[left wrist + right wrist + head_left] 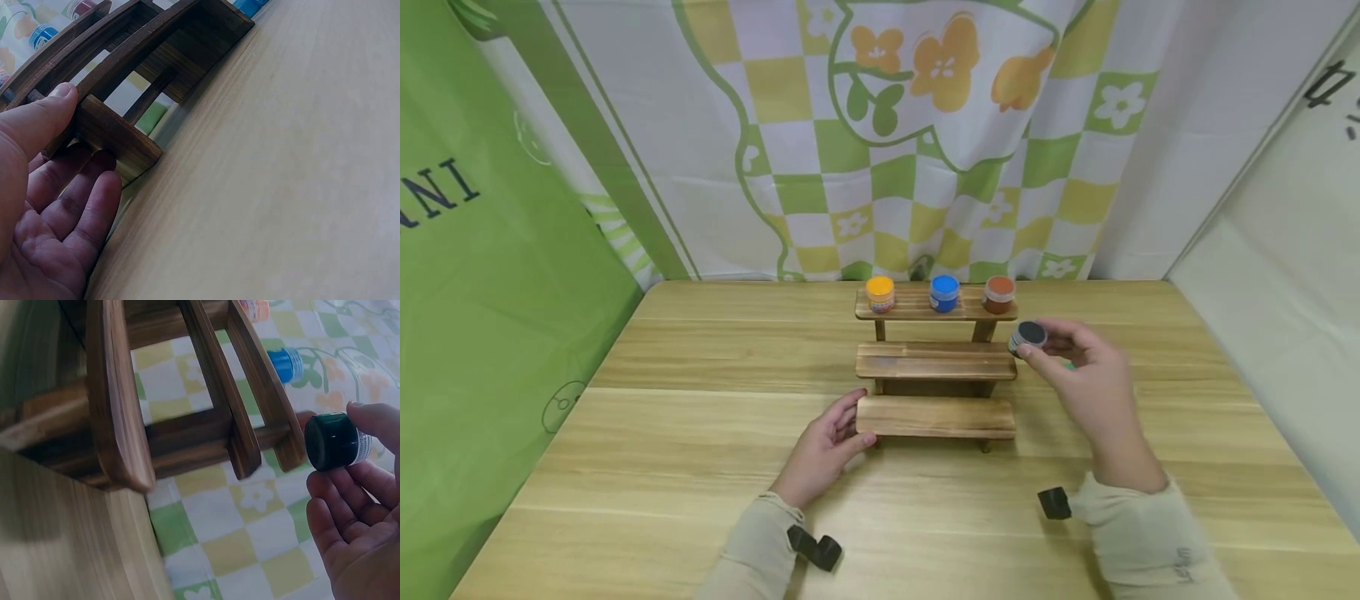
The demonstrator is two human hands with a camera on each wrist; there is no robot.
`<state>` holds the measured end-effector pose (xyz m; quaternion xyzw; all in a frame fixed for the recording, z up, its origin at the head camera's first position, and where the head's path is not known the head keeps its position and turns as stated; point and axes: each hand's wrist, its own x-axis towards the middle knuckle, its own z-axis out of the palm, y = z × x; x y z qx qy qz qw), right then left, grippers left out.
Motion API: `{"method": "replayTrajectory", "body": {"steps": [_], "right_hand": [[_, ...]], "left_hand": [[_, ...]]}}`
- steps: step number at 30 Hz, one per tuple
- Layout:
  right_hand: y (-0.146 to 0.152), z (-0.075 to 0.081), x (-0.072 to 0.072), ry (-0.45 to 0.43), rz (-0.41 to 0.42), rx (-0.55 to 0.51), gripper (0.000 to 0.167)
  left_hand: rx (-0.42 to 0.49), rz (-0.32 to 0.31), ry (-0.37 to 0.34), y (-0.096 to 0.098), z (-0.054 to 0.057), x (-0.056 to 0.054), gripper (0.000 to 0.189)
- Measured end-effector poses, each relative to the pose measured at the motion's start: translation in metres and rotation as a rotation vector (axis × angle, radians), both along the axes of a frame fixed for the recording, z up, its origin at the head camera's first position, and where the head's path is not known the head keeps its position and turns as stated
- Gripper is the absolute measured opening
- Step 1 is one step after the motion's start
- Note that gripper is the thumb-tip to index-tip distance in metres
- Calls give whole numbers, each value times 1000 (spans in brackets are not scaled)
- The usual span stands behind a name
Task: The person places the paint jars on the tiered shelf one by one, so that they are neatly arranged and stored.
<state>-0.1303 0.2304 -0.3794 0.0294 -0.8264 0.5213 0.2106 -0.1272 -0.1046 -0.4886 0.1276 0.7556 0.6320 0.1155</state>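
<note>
A three-tier wooden display stand [936, 417] stands on the table. My left hand [823, 450] holds the left end of its lowest step, with the thumb [53, 112] against the front edge and the other fingers around the end. Right of the stand, level with the middle step, my right hand [1093, 383] pinches a small dark paint jar [1028, 335] between thumb and fingers. The right wrist view shows this jar [331, 442] as very dark green, held off the stand. On the top step sit a yellow-orange jar [880, 294], a blue jar [944, 293] and a reddish-brown jar [998, 294].
A small green patch [1070, 366] shows behind my right hand, mostly hidden. In the left wrist view a blue object [251, 6] appears past the stand's far end. A patterned curtain [925, 208] hangs behind the wood-grain table [700, 358], with cloth at both sides.
</note>
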Motion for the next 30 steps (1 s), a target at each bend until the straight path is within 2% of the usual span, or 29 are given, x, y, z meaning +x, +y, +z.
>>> {"method": "replayTrajectory", "body": {"steps": [3,9,17,30], "right_hand": [[-7,-2,-2,3,34,-10,36],[-22,-1,-3,-62,56,20,38],[-41,-3,-7,-34,122,-11,34],[-71,-5,-17,-77,180,-23,36]], "left_hand": [[-1,3,-3,-1,0,0,67],[2,1,-6,-1,1,0,67],[12,-8,-4,0,-1,-1,69],[-13,-16,14,-1,-1,-1,71]]}}
